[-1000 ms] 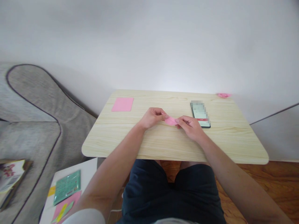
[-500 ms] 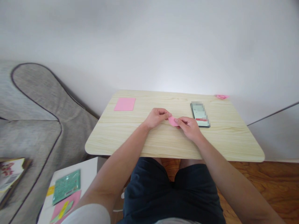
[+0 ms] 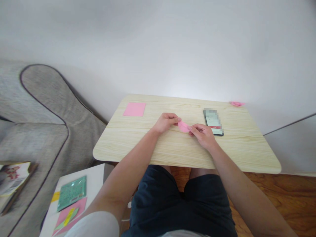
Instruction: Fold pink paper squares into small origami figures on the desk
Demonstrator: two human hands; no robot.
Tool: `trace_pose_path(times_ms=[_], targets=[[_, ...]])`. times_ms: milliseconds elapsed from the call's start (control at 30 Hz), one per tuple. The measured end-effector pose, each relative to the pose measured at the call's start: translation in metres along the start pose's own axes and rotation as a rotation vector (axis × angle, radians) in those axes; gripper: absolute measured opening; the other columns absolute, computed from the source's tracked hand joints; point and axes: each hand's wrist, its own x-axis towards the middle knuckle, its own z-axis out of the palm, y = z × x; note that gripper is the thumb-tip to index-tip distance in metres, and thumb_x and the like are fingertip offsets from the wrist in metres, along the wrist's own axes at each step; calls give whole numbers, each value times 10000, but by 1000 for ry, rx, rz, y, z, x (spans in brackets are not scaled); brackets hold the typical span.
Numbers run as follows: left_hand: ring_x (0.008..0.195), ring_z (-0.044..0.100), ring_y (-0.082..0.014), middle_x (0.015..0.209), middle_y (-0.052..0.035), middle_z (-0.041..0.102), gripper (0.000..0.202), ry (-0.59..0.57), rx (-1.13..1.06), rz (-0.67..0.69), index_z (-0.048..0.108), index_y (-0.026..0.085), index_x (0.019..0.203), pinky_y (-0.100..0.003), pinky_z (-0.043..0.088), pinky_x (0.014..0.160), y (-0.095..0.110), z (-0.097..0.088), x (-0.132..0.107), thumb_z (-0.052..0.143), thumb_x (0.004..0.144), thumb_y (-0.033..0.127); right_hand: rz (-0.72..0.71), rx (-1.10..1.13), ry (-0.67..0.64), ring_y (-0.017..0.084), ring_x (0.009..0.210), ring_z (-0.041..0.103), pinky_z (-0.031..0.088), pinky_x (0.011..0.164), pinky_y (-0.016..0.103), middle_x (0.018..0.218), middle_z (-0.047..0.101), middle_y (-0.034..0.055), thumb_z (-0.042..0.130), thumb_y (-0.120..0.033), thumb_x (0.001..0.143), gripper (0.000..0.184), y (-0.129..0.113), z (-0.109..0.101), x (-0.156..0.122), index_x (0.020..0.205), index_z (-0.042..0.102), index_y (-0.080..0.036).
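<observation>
Between my hands, over the middle of the wooden table [image 3: 138, 141], is a small folded piece of pink paper [image 3: 183, 126]. My left hand [image 3: 167, 121] pinches its left end between thumb and fingers. At the other end, my right hand [image 3: 202, 133] has the paper gripped the same way. A phone [image 3: 212, 122] with a lit, partly blurred screen lies just beyond my right hand. Flat at the table's back left lies a square pink sheet of paper [image 3: 134, 109]. The exact folds in the held piece are too small to make out.
A crumpled or folded pink paper piece [image 3: 237, 104] sits at the back right corner by the wall. Lower left, a white stand [image 3: 95, 172] holds a green packet [image 3: 72, 192] and coloured papers. A grey sofa [image 3: 49, 89] with a magazine [image 3: 14, 181] is at the left.
The right hand has shifted slightly to the right along the pink paper, so more of the paper shows between the hands. The whole view has also shifted a little.
</observation>
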Motion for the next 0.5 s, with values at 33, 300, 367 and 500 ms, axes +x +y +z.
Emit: trace_pose_path(times_ms=[33,300,367,500], targets=[[668,576,-135,678,-31,684,322,10,-24,-10,755,145,695,-295,441,699,-1,0,1,816,738,458,-4,21,-1,178,668,625,444,619,293,716,736,36,648,-597,921,436,1,0,0,740,734,-209],[649,548,-127,656,-20,642,337,31,-80,-27,725,147,663,-295,424,684,-2,0,2,819,739,462,-5,17,-32,162,637,576,427,623,296,695,711,22,653,-578,925,424,0,-1,0,718,701,-211],[639,526,-117,646,-9,620,332,35,-97,-17,715,150,667,-288,407,669,-3,0,2,826,742,454,-7,9,-39,164,644,581,428,625,297,699,714,26,642,-576,934,430,-1,-2,-1,717,709,-210],[633,506,-108,634,5,589,320,87,-147,-3,704,151,691,-276,376,649,-5,-3,4,835,753,437,-19,45,-50,175,698,619,457,668,299,726,721,31,607,-542,962,410,-3,-3,-2,757,726,-208]])
